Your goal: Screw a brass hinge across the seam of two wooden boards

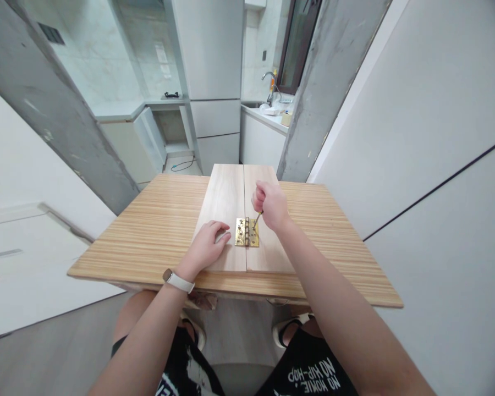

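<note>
Head view: right hand fisted around screwdriver

Brass-yellow hinge, striped tan table

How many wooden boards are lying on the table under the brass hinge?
2. The left board lies under the left hand; the right board lies beside it, below the right hand. The brass hinge spans their seam on the table.

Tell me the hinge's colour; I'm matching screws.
Brass gold, seen in the head view: the hinge straddles the seam between two pale boards.
</note>
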